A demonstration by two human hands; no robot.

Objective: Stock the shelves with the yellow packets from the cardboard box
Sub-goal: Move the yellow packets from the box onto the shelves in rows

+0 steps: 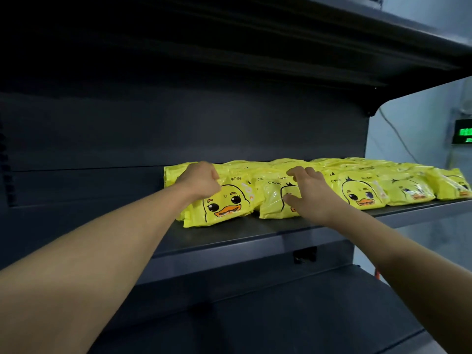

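Both bare arms reach up to the middle shelf [255, 233] of a dark metal rack. A row of yellow packets [398, 180] printed with a cartoon duck face lies along this shelf from about its middle to its right end, stacked and overlapping, with more packets behind the front row. The left hand [201, 180] is balled into a fist and rests on the top of the leftmost front packet [224, 203]; whether its fingers pinch the wrapper cannot be told. The right hand [309, 192] lies over the neighbouring packet [272, 200], fingers spread and bent on its upper edge, thumb pressed on its front face. The left part of the shelf shows bare metal. A lower shelf [281, 315] projects beneath. On the pale wall at right hang a cable [393, 131] and a small green-lit display [463, 131].
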